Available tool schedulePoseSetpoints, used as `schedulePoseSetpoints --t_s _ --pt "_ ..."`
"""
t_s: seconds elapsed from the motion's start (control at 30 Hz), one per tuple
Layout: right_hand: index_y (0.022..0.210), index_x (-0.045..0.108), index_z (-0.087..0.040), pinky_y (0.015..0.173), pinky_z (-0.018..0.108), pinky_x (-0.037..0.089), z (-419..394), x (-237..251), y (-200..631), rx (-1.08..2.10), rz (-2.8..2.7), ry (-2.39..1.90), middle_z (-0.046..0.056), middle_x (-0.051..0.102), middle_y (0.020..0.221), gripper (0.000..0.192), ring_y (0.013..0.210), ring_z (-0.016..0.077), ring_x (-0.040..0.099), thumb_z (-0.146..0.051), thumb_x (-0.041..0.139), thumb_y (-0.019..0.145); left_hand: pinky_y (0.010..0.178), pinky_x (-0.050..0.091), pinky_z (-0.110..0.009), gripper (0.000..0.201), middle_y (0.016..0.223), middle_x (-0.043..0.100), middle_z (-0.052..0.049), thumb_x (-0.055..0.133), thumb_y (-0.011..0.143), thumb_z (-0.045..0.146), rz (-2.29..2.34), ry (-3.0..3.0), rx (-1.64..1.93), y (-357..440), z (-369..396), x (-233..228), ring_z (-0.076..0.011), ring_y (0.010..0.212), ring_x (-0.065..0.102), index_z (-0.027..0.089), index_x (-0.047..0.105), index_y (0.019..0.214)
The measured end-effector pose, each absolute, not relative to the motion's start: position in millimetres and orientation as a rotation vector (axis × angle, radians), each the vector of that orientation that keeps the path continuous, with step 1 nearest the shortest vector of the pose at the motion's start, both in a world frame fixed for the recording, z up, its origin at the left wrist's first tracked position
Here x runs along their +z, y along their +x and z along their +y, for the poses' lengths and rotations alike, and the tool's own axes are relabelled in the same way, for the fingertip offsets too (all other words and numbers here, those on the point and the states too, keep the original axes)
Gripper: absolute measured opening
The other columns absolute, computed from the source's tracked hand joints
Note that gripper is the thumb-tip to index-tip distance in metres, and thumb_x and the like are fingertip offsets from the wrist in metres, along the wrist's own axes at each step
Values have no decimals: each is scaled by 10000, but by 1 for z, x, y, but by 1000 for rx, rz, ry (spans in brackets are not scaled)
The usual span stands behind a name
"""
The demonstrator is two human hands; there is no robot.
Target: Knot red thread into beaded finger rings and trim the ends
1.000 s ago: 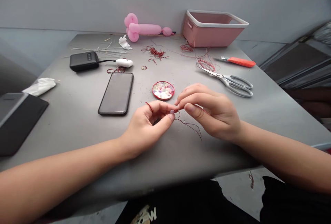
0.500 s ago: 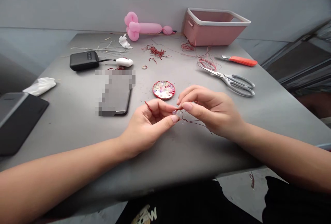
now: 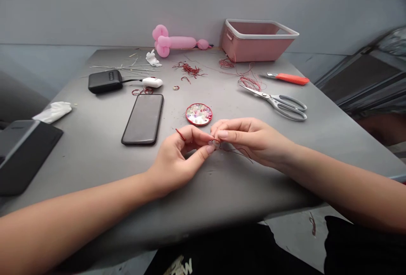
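Observation:
Over the grey table (image 3: 95,148), my left hand (image 3: 177,158) pinches a thin dark red wire (image 3: 236,151) with a small bead on it between thumb and forefinger. A curl of the wire shows above the left fingers. My right hand (image 3: 253,139) meets the left fingertip to fingertip and pinches the same wire, whose loose end trails on the table under the right palm. Just beyond the fingers lies a small round red dish of beads (image 3: 199,114).
A black phone (image 3: 143,118) lies left of the hands. Scissors (image 3: 279,102), an orange-handled tool (image 3: 290,78), red wire scraps (image 3: 190,70), a pink basket (image 3: 258,40), a pink balloon figure (image 3: 174,42), a power bank (image 3: 105,81), a black box (image 3: 22,152) at left.
Both hands have stayed pinched together on the wire while the right hand has flattened lower toward the table. The camera view has tilted, shifting everything slightly down in the picture.

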State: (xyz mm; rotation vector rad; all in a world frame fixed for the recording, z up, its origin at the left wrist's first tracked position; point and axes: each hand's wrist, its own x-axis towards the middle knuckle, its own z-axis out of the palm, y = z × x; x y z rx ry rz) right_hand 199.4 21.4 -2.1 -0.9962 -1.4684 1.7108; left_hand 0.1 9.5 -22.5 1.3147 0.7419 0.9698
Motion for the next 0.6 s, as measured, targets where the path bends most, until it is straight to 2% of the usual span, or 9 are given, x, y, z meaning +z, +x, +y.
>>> schedulePoseSetpoints --t_s 0.1,0.2,0.27,0.33,0.4,0.43,0.53,0.6 --pt "805 708 -211 771 297 461 26 -4 204 1349 -1626 -1018 21 639 874 130 839 148 573 -339 727 823 759 536 -138 97 828 704 32 748 811 182 771 1225 936 0 13 -19 -58 791 668 174 670 868" --pt "833 717 -243 794 341 486 31 -7 207 902 -1832 -837 23 648 871 27 847 165 603 -242 736 814 717 528 -130 81 775 704 41 756 796 168 751 1136 885 1 14 -16 -48 739 652 172 688 840" --pt "862 714 -258 805 363 486 34 -7 209 618 -1946 -685 23 647 857 104 851 173 603 -172 733 806 718 527 -137 74 757 708 41 761 785 157 735 1101 867 1 15 -15 -50 732 648 173 701 826" --pt "851 702 -251 821 373 476 34 -6 210 465 -2020 -609 24 644 843 134 856 174 591 -127 720 803 728 530 -152 79 769 719 34 770 771 152 728 1086 852 1 14 -15 -60 741 652 174 714 822" --pt "825 683 -234 845 372 463 33 -4 211 538 -2048 -659 29 629 862 97 880 172 575 -138 695 825 735 532 -168 88 785 726 23 782 758 156 729 1087 839 1 14 -17 -71 753 656 171 722 820" --pt "809 674 -223 851 367 459 32 -3 210 679 -2039 -726 33 617 888 64 889 168 568 -166 686 837 736 531 -174 91 791 727 18 785 755 161 730 1091 834 1 14 -18 -75 755 657 169 723 820" --pt "721 648 -177 810 340 461 29 0 208 1409 -1864 -925 42 572 950 174 868 152 555 -301 699 832 746 525 -190 90 792 716 5 787 755 177 714 1139 846 3 14 -20 -85 759 649 158 710 798" --pt "663 634 -155 790 333 463 29 1 206 1771 -1684 -954 43 558 946 265 845 146 548 -366 735 789 748 522 -201 98 778 699 1 781 760 181 697 1178 861 4 13 -20 -91 753 641 151 689 775"
